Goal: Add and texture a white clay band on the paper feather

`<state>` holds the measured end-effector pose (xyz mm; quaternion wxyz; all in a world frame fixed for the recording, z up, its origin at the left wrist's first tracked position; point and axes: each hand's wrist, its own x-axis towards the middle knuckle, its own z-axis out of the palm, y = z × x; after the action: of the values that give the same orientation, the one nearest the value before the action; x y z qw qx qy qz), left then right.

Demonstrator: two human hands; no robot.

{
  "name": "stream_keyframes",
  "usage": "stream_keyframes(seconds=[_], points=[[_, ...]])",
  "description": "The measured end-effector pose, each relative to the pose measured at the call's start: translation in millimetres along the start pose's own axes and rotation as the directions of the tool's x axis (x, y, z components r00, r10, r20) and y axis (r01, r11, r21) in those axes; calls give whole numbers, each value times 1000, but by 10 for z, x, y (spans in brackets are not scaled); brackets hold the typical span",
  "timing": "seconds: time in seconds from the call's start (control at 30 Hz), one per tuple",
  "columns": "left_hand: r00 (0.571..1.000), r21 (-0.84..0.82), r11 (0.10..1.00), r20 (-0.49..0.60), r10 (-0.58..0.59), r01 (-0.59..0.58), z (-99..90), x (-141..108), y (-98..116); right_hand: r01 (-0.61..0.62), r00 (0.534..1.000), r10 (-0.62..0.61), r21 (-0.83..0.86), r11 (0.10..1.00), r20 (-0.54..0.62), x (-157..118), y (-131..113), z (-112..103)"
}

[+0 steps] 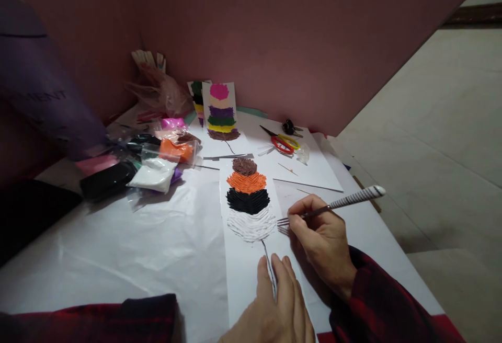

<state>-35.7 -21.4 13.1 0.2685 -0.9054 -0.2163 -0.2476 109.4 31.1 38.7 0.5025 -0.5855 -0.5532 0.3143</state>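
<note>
A tall white card lies on the table, bearing textured clay bands: brown on top, then orange, black and white, with a thin dark stem drawn below. My left hand rests flat on the card's lower part, fingers spread around the stem. In my right hand is a fork with a patterned handle, pinched between thumb and fingers. Its tines point left, beside the right edge of the white band; whether they touch it I cannot tell.
Bags of coloured clay lie at the left. Behind stand finished-looking cards against the pink wall. Red and yellow scissors and keys lie on a white board. A purple object rises at the far left.
</note>
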Motion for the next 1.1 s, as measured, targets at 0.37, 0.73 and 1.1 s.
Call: stream_keyframes(seconds=[0.37,0.73,1.1], points=[[999,10,999,15,33,-33,-28,48,-56,169,983,-172,44,985,72,226,69,122],[999,32,998,23,50,-50,-86,76,-124,110,989,-113,34,993,93,221,104,112],[995,-7,997,60,75,-74,-79,73,-96,117,982,-114,-13,993,152,222,67,122]])
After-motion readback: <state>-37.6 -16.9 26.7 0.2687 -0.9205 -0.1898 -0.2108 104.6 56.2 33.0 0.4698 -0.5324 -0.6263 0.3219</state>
